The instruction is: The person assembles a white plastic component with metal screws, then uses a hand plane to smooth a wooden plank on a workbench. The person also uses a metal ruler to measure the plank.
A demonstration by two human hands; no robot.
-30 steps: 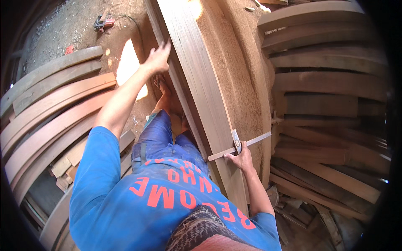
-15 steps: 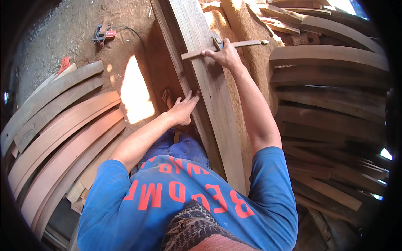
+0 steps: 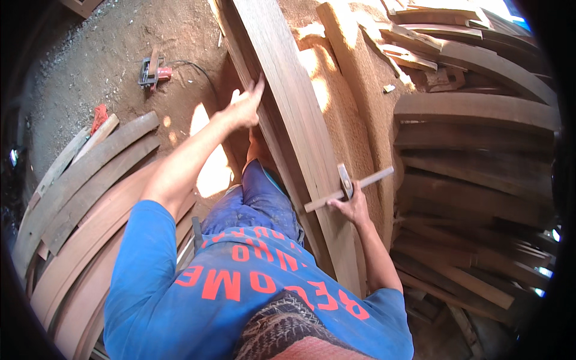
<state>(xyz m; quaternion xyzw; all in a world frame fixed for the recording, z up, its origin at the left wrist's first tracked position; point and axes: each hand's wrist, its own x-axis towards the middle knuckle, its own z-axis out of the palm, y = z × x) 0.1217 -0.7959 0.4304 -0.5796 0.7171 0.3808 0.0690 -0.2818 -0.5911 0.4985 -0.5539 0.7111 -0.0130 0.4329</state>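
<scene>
A long wooden plank (image 3: 298, 108) runs from the far side down toward my right hip, with a darker wooden face (image 3: 273, 129) along its left. My right hand (image 3: 355, 210) grips a wooden marking gauge (image 3: 345, 179), thumb and fingers around its head and stem. The gauge's stem lies crosswise over the plank's near part, its right end sticking out past the right edge. Farther up, my left hand (image 3: 243, 109) is open at the left side of the wood, fingers stretched out. Whether its fingertips touch the wood I cannot tell.
Curved timber pieces (image 3: 90, 171) are stacked on my left. Another large stack of curved timber (image 3: 474, 111) stands at the right. A red and grey power tool (image 3: 154, 73) with a cable lies on the dirt floor at the far left. Sawdust (image 3: 345, 114) covers the ground right of the plank.
My right hand has drawn the marking gauge along the plank toward my body. My left hand has moved farther up the wood, away from me.
</scene>
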